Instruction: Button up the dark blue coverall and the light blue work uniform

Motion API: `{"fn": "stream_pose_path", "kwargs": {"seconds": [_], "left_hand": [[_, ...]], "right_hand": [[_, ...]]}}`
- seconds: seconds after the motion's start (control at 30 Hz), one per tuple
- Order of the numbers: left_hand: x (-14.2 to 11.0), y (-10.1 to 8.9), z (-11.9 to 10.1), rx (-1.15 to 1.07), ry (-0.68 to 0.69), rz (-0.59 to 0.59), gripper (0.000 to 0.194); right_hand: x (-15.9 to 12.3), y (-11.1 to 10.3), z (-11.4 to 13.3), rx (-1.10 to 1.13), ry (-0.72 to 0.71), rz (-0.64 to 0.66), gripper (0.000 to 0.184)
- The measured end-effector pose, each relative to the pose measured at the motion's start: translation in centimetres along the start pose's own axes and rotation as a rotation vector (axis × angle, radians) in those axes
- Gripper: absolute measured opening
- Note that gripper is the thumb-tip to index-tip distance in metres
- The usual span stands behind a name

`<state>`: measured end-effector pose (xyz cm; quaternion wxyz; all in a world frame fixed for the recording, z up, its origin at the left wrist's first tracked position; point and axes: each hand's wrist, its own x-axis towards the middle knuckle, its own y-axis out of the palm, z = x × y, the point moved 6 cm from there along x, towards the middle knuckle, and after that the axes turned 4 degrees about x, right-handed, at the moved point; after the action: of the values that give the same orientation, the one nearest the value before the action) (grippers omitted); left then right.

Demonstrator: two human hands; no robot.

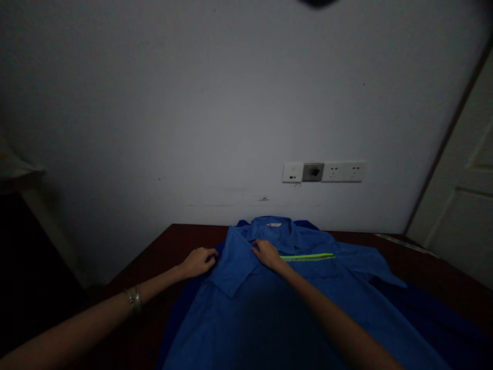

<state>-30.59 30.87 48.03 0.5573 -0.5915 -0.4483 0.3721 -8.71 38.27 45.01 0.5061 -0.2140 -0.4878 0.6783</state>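
2 hands (268, 253) at 1 blue shirt (234, 259).

- The camera sits on the person's head and looks forward and a little down, over the near side of the table (185, 235).
- It faces the wall (185, 113) nearly square-on (the wall fills most of the upper view).
- The shirt (234, 257) is nearest, running out past the bottom edge; both hands (197, 262) (268, 254) show farther in, below the middle.
- The sockets (342, 172) lie beyond, right of centre, and part of a door (472, 216) leans in at the far right, its edge slanted.
- This one view takes in hands, table and wall together.
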Motion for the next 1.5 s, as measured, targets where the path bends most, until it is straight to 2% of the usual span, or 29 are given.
{"fn": "stream_pose_path", "kwargs": {"seconds": [0.13, 0.23, 0.33, 0.47, 0.7, 0.87, 0.97, 1.03, 1.13, 1.23, 1.37, 1.5], "left_hand": [[7.5, -1.1, 3.4, -0.124, -0.285, -0.128, 0.024], [13.3, -1.2, 4.2, -0.119, -0.342, -0.131, 0.025], [17.4, -0.5, 4.0, -0.111, -0.349, -0.072, 0.025], [20.3, 1.0, 3.9, -0.102, -0.347, 0.073, 0.019], [21.1, 1.2, 5.5, -0.131, -0.294, 0.168, 0.016], [20.9, 2.0, 5.8, -0.143, -0.250, 0.130, 0.017], [20.9, 2.5, 5.7, -0.155, -0.246, 0.099, 0.018], [21.0, 2.5, 5.6, -0.173, -0.249, 0.091, 0.023], [20.8, 2.5, 5.4, -0.242, -0.253, 0.153, 0.031], [20.6, 2.4, 5.3, -0.244, -0.289, 0.201, 0.028], [20.7, 2.0, 5.3, -0.144, -0.344, 0.141, 0.017], [20.8, 1.9, 4.7, -0.050, -0.375, 0.051, 0.014]], "right_hand": [[0.1, 0.2, -0.2, -0.019, 0.006, -0.026, 0.028], [0.4, 0.5, -0.9, -0.025, 0.032, -0.012, 0.028], [0.6, 0.7, -1.2, -0.035, 0.031, -0.008, 0.029], [0.7, 1.1, -1.4, -0.043, 0.042, 0.035, 0.032], [0.5, 0.7, -1.9, 0.069, 0.019, 0.030, 0.025], [0.7, 0.2, -3.1, 0.133, 0.028, 0.054, 0.027], [0.6, 0.0, -3.0, 0.124, 0.004, 0.091, 0.028], [0.4, -0.2, -2.5, 0.089, -0.011, 0.094, 0.030], [0.0, -0.3, -1.6, -0.046, -0.013, 0.074, 0.032], [-0.2, 0.1, -0.7, -0.186, -0.027, 0.075, 0.031], [-0.3, 0.5, -0.1, -0.269, -0.054, 0.072, 0.035], [-0.4, 0.1, -0.3, -0.322, -0.033, 0.066, 0.033]]}}
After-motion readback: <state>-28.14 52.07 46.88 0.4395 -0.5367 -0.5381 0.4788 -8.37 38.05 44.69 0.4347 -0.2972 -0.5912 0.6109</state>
